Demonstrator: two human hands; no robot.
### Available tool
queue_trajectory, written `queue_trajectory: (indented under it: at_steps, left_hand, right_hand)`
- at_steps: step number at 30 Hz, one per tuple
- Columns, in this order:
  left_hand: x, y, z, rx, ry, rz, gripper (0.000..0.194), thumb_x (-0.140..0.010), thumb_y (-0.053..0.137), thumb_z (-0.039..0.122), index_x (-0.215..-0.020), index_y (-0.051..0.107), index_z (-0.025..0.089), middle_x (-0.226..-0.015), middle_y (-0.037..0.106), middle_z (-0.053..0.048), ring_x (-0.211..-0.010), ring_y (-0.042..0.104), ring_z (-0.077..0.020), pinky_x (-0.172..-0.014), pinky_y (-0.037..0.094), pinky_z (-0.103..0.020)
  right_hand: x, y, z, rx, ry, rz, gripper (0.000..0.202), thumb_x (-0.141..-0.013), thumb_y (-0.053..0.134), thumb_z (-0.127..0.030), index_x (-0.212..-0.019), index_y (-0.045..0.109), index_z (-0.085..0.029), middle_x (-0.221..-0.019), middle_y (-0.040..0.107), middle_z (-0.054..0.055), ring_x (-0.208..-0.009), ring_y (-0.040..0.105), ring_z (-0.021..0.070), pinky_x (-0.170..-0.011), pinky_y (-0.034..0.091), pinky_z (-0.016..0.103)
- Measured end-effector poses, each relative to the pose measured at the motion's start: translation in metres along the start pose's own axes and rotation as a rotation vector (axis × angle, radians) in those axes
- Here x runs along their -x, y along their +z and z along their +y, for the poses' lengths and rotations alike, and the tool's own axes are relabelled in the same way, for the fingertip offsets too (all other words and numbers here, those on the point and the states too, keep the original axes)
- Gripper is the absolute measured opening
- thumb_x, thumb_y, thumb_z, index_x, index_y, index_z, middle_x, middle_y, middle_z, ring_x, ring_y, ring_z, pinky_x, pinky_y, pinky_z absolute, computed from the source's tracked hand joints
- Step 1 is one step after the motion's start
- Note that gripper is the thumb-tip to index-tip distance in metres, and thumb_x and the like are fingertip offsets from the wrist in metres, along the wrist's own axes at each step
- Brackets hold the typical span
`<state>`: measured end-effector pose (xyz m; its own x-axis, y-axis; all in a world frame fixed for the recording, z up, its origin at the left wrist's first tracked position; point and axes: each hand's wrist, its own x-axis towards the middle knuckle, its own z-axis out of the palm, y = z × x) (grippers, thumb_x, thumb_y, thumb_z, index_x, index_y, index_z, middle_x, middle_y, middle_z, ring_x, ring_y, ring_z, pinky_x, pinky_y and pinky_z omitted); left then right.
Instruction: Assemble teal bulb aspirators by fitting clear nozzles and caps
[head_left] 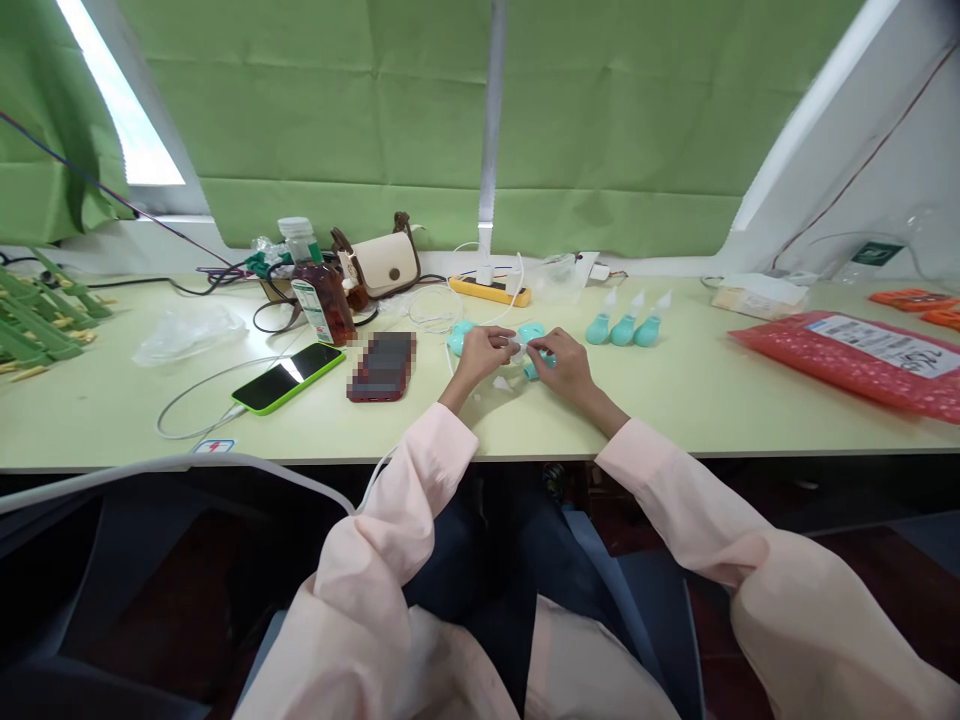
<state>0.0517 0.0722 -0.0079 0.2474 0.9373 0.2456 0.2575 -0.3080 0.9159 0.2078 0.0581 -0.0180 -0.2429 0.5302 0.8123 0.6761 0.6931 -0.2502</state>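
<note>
My left hand (486, 355) is closed in a pinch at the middle of the table, close to a small translucent whitish part (519, 350). Facing it, my right hand (564, 365) pinches at the same spot; the fingers hide most of what is held. Teal rubber-like bulb pieces lie around the hands: one (459, 336) behind the left, another (532, 330) between them, and a short teal piece (532, 371) under the right fingers. A small white tip (502, 383) lies on the tabletop in front. To the right stand three teal bulbs (622, 331) with pointed translucent tips.
Left of my hands lie a dark red phone (382, 367) and a green-cased phone (289, 378) on a cable. Behind are a bottle (319, 290), a small bag (382, 264) and a yellow power strip (490, 290). A red bubble-wrap parcel (847, 365) lies right.
</note>
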Motion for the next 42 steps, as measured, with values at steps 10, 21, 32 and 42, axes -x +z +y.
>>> queue_trajectory:
  at_steps: [10, 21, 32, 42]
  left_hand:
    - [0.007, -0.001, 0.012, -0.057, 0.093, 0.246, 0.02, -0.079, 0.051, 0.026, -0.093, 0.053, 0.011, -0.086, 0.058, -0.004, -0.073, 0.057, -0.0134, -0.064, 0.048, -0.03]
    - [0.046, -0.015, 0.017, -0.275, 0.358, 0.227, 0.019, -0.067, 0.054, 0.016, -0.086, 0.054, 0.018, -0.08, 0.063, -0.003, -0.071, 0.06, -0.0137, -0.056, 0.051, -0.022]
    - [0.05, -0.04, -0.013, -0.876, 0.7, 0.028, 0.019, -0.077, 0.05, 0.02, -0.093, 0.057, 0.026, -0.081, 0.066, -0.004, -0.076, 0.058, -0.0212, -0.055, 0.045, -0.029]
    - [0.043, -0.045, -0.011, -1.006, 0.634, 0.072, 0.005, -0.075, 0.05, 0.016, -0.071, 0.053, 0.016, -0.069, 0.06, -0.003, -0.064, 0.053, -0.0177, -0.05, 0.044, -0.027]
  right_hand:
    - [-0.007, -0.008, 0.017, -0.1, 0.179, -0.081, 0.012, -0.069, 0.053, -0.024, -0.068, 0.061, -0.016, -0.061, 0.062, 0.003, -0.056, 0.056, 0.0147, -0.05, 0.045, 0.025]
    - [-0.021, -0.026, 0.021, -0.172, 0.039, -0.294, 0.008, -0.069, 0.053, -0.02, -0.068, 0.06, -0.017, -0.06, 0.061, 0.002, -0.051, 0.055, 0.0122, -0.048, 0.046, 0.024]
    - [-0.012, 0.003, 0.008, -0.17, -0.178, -0.34, 0.009, -0.073, 0.048, -0.013, -0.074, 0.054, -0.021, -0.068, 0.055, 0.005, -0.07, 0.048, 0.0178, -0.062, 0.044, 0.032]
    - [0.0, 0.008, 0.007, -0.132, -0.107, -0.33, 0.007, -0.074, 0.047, -0.012, -0.075, 0.051, -0.018, -0.078, 0.05, 0.006, -0.074, 0.045, 0.0172, -0.065, 0.039, 0.034]
